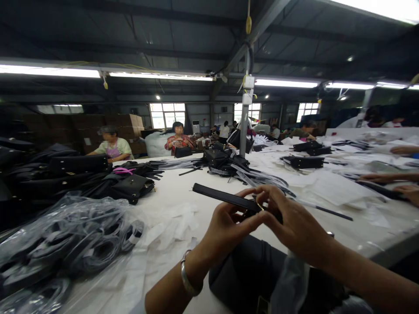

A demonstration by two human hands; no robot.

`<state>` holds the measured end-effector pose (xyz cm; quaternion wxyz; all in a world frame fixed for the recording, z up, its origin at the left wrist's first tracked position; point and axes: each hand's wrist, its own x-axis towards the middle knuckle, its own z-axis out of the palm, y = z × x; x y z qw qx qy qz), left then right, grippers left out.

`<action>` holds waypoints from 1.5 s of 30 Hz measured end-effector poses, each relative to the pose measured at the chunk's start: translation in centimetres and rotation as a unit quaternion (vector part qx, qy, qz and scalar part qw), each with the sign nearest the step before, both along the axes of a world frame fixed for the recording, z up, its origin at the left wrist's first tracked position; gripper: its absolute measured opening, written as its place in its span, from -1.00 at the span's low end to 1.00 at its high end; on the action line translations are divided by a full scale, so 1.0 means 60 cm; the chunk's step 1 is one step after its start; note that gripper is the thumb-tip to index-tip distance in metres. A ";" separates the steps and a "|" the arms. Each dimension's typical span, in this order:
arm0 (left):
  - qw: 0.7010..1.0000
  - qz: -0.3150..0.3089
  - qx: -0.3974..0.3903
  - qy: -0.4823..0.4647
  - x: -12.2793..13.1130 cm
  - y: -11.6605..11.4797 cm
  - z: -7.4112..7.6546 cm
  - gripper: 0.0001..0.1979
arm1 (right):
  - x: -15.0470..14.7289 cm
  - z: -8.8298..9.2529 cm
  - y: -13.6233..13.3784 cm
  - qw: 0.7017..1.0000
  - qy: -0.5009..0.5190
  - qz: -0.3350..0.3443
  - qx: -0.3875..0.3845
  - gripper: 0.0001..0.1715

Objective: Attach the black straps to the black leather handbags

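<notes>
Both my hands are closed around a black strap (222,196) above the table's near edge. My left hand (229,220) grips it from below, and the strap's free end points out to the left. Fingers of my right hand (283,216) pinch the strap near a small gold-coloured metal ring or buckle (259,205). My fingers partly hide this fitting. Below my hands sits a black bag (244,270), with clear plastic wrap (288,279) lying over its right part. A silver bangle circles my left wrist.
Coiled straps in clear plastic (94,244) lie at left, before a pile of black bags (78,170). More black bags (218,159) stand near a metal post (244,122). White sheets (340,187) spread at right, where another person's hands (406,189) work. Other people sit across the table.
</notes>
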<state>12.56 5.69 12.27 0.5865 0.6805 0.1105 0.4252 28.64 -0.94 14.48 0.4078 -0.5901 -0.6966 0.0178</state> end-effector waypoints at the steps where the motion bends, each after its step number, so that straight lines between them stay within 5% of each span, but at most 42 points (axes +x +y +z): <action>1: 1.000 0.017 0.013 0.001 0.004 0.001 0.000 -0.42 | 0.000 -0.003 -0.001 0.999 -0.031 -0.012 0.021 -0.42; 6: 0.992 0.104 0.069 0.011 0.024 0.010 -0.008 -0.56 | -0.003 -0.016 -0.002 0.996 -0.063 -0.044 0.051 -0.47; 11: 0.986 0.129 0.081 0.071 0.036 -0.003 -0.009 -0.46 | 0.002 -0.009 -0.004 0.987 -0.136 -0.068 0.048 -0.73; 15: 0.990 0.085 0.054 0.103 0.034 -0.012 -0.003 -0.55 | 0.024 0.018 -0.009 0.996 -0.017 -0.055 0.070 -0.73; 18: 0.986 0.031 0.050 0.156 0.025 -0.012 0.005 -0.81 | 0.049 0.045 -0.013 0.986 0.114 -0.085 0.085 -0.59; 24: 0.975 -0.033 0.047 0.215 0.017 -0.004 0.007 -0.77 | 0.111 0.067 -0.018 0.885 0.445 -0.057 0.126 -0.47; 32: 0.963 -0.057 0.045 0.258 0.024 -0.001 -0.005 -0.76 | 0.152 0.039 -0.019 0.790 0.587 -0.071 0.159 -0.59; 34: 0.963 -0.038 0.048 0.261 0.024 -0.002 -0.006 -0.76 | 0.138 0.026 -0.023 0.800 0.588 -0.022 0.116 -0.63; 38: 0.968 -0.036 0.043 0.246 0.028 -0.001 -0.015 -0.77 | 0.091 -0.007 -0.039 0.887 0.450 0.072 -0.081 -0.58; 41: 0.966 -0.034 0.057 0.250 0.031 -0.001 -0.022 -0.77 | 0.068 -0.025 -0.046 0.935 0.325 0.038 -0.136 -0.58; 45: 0.961 -0.034 0.073 0.266 0.029 -0.005 -0.018 -0.80 | 0.066 -0.035 -0.045 0.950 0.273 -0.008 -0.150 -0.55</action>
